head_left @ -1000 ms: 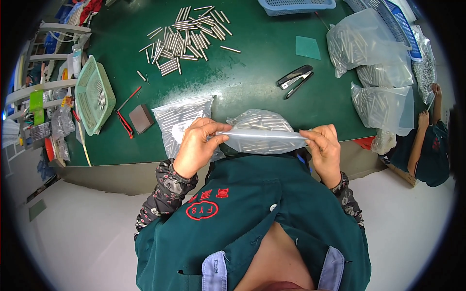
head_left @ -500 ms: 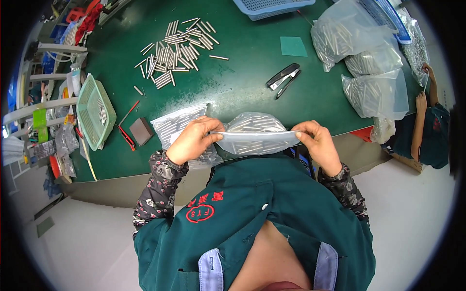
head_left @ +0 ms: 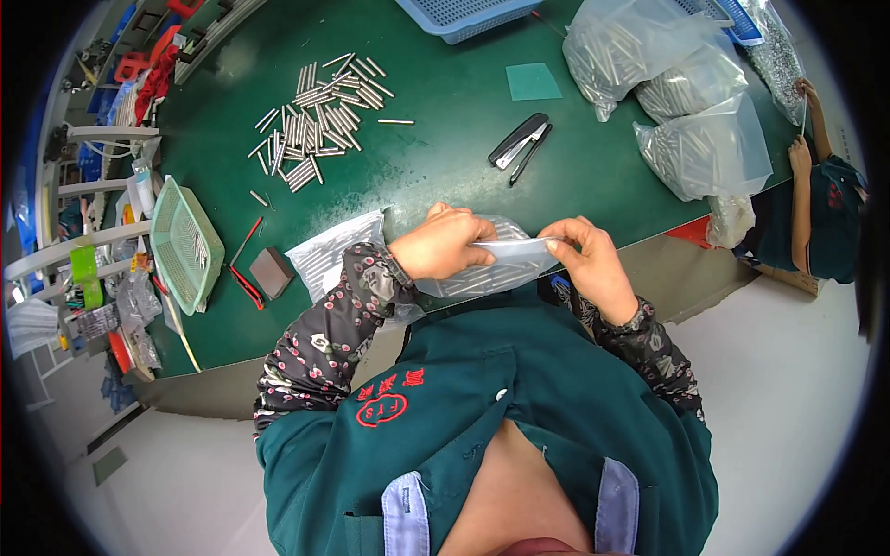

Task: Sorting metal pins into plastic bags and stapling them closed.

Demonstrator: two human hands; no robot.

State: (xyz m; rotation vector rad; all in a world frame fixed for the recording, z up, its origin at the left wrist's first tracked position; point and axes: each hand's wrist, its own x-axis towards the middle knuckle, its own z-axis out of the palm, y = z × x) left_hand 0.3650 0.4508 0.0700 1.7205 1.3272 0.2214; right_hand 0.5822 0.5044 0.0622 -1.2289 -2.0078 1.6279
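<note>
A clear plastic bag [head_left: 477,280] of metal pins lies at the table's near edge, its top edge folded into a flat band. My left hand [head_left: 443,243] pinches that band near its middle, fingers closed. At the band's right end my right hand [head_left: 590,265] grips it between thumb and fingers. Just left of the bag, partly under my left forearm, is another flat bag of pins [head_left: 324,252]. Farther off, a black stapler [head_left: 519,144] rests on the green table, and a loose heap of metal pins [head_left: 320,120] spreads at the far left.
Several filled bags [head_left: 697,148] stand at the right, near a blue basket [head_left: 464,20] at the back. On the left are a green basket [head_left: 185,246], a red-handled tool [head_left: 247,287] and a brown block [head_left: 271,273]. A co-worker's hands [head_left: 802,153] show at far right.
My left hand has slid right along the bag's folded edge, toward my right hand. The view has shifted slightly, too. Both hands still hold the bag.
</note>
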